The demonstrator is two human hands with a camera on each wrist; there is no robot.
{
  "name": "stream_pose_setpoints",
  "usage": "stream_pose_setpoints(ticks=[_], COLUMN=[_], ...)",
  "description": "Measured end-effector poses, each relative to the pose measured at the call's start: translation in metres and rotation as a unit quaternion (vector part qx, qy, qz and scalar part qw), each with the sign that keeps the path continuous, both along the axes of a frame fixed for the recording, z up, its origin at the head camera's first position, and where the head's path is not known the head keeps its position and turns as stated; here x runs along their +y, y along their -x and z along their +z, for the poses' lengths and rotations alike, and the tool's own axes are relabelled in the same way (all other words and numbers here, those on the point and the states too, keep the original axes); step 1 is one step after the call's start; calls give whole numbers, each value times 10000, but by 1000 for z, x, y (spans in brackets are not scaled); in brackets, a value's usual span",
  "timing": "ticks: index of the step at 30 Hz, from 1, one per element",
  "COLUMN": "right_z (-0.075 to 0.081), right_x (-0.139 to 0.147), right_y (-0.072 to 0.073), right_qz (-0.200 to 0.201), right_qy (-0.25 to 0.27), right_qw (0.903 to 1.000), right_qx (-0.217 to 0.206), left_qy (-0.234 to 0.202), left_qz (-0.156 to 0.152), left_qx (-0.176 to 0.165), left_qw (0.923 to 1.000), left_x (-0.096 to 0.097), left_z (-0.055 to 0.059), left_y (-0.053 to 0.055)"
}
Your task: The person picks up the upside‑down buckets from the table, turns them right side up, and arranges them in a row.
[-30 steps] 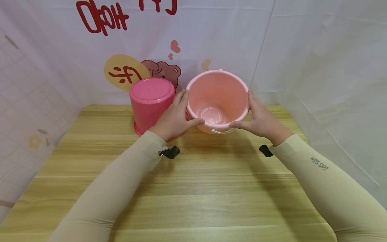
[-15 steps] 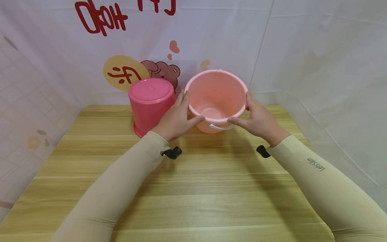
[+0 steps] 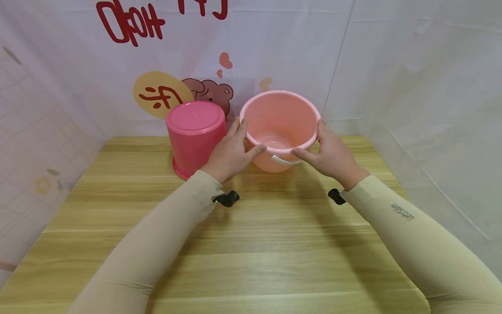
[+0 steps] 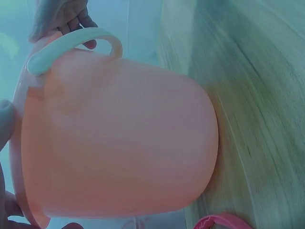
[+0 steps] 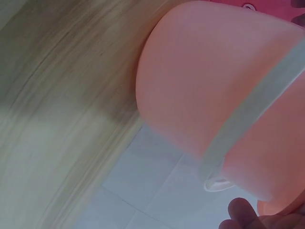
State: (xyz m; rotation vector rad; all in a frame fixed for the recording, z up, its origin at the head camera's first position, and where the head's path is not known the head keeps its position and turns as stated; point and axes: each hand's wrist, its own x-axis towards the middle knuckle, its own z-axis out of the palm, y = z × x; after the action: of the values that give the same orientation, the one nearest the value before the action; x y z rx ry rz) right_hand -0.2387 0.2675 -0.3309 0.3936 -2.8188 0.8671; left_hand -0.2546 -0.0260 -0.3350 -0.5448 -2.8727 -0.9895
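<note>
A light pink bucket stands mouth up at the back of the wooden table, its white handle hanging down the near side. My left hand holds the left of the rim, thumb at the front edge and fingers along the side. On the opposite side my right hand grips the rim the same way. Both wrist views show the bucket's wall with its base at the tabletop. Left of it, a deeper pink bucket sits upside down, partly hidden behind my left hand.
The wooden table spreads out in front of both buckets. A printed white cloth hangs right behind them, and more cloth borders the table at left and right. Small black pieces stick out at my wrists.
The light pink bucket has gone from tilted toward me to more upright, its near rim rising slightly. Both hands have stayed on the rim, the right shifting a little left. The upside-down bucket stays put.
</note>
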Motion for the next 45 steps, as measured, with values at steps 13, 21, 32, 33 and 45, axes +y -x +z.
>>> stream_pose_setpoints(ticks=[13, 21, 32, 33, 45], right_z=[1, 5, 5, 5, 6], right_x=[-8, -8, -11, -11, -9], right_y=[8, 11, 17, 17, 21], right_qz=[268, -60, -444, -476, -692], right_qy=[816, 711, 349, 294, 105], right_qw=[9962, 9968, 9973, 9974, 9955], right_qx=[-111, -362, -476, -458, -636], left_qy=[-46, -237, -349, -360, -389], left_qz=[158, 170, 160, 168, 241], left_qx=[141, -45, -85, -98, -267], left_qw=[9998, 9996, 9992, 9992, 9986], left_x=[6, 9, 11, 11, 16], left_z=[-4, -4, -6, -5, -3], left_y=[7, 14, 22, 22, 28])
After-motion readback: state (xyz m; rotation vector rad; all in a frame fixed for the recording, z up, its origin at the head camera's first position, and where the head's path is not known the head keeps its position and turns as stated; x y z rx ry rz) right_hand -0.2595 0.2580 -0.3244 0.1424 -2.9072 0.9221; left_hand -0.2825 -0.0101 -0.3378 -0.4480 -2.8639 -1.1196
